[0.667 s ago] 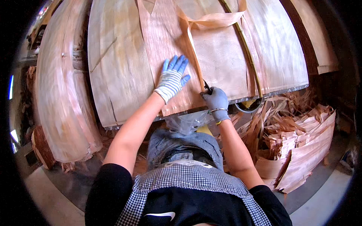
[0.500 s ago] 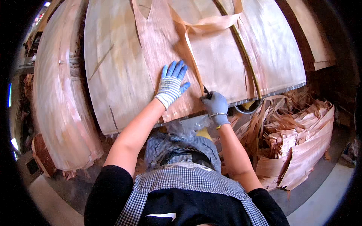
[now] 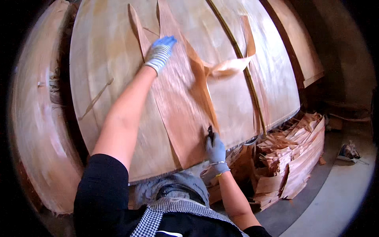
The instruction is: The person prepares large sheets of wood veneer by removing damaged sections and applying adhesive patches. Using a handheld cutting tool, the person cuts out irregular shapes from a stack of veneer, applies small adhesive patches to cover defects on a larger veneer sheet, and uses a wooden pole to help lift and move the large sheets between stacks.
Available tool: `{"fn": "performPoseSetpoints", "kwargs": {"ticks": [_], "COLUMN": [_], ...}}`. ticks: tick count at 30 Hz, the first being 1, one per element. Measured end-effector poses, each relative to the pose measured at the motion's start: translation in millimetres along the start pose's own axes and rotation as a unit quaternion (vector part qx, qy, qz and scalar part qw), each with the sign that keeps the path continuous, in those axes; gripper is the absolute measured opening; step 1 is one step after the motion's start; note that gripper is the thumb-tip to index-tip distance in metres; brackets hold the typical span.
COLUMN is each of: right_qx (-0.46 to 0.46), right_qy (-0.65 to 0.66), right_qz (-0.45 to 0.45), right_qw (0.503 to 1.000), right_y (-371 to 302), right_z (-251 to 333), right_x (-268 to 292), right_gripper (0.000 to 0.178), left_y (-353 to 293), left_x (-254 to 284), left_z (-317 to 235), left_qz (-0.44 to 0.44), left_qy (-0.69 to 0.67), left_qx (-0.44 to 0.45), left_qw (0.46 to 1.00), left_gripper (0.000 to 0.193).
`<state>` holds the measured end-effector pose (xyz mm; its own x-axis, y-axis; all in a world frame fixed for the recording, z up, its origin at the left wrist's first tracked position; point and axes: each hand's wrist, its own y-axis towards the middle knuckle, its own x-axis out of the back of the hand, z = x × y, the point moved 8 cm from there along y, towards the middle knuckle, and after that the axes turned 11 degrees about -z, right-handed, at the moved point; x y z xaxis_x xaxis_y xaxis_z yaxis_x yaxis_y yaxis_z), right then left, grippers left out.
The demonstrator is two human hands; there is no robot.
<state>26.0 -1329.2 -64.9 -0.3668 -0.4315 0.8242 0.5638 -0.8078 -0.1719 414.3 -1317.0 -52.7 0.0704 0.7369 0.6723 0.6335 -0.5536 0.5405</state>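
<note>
A broad stack of pale wood veneer sheets (image 3: 118, 63) lies before me, with a narrower pinkish veneer piece (image 3: 179, 106) on top. My left hand (image 3: 160, 53), in a striped glove with blue fingers, rests on the upper part of this piece, fingers stretched out and slightly blurred. My right hand (image 3: 215, 149), in a grey glove, is closed round a small black tool (image 3: 210, 132) at the piece's lower right edge; its working end cannot be made out. A thin curled veneer strip (image 3: 231, 68) rises from that edge and bends over to the right.
A long thin rod (image 3: 239, 51) lies across the stack on the right. Another veneer stack (image 3: 37, 114) stands to the left. Torn veneer scraps (image 3: 294, 160) are piled on the floor at the right, and a small bundle (image 3: 349, 151) lies farther off.
My left hand has slid up and away along the veneer piece. The right hand still holds the black tool near the lower edge. The whole view has shifted and tilted.
</note>
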Motion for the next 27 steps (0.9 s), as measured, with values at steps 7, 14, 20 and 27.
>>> {"fn": "performPoseSetpoints", "kwargs": {"ticks": [7,14,20,27], "right_qx": [0.154,0.117,0.149,-0.001], "right_qy": [-0.117,-0.118,-0.188,-0.298], "right_qz": [0.044,0.044,0.07,0.329], "right_qw": [0.98,0.985,0.968,0.896], "right_y": [175.3,190.9,85.7,-175.5], "right_z": [176.4,203.3,137.3,-88.2], "right_x": [-58.3,-95.8,-72.9,10.6], "right_gripper": [0.031,0.023,0.015,0.029], "left_y": [5.3,1.9,5.0,4.3], "left_x": [-25.6,-27.9,-15.9,-18.0], "left_z": [2.2,10.7,-10.6,-7.4], "left_qz": [0.047,0.055,0.095,0.112], "left_qy": [0.086,0.094,0.117,0.146], "left_qx": [-0.092,-0.117,-0.126,-0.129], "left_qw": [0.991,0.987,0.98,0.974], "left_gripper": [0.037,0.037,0.05,0.055]}}
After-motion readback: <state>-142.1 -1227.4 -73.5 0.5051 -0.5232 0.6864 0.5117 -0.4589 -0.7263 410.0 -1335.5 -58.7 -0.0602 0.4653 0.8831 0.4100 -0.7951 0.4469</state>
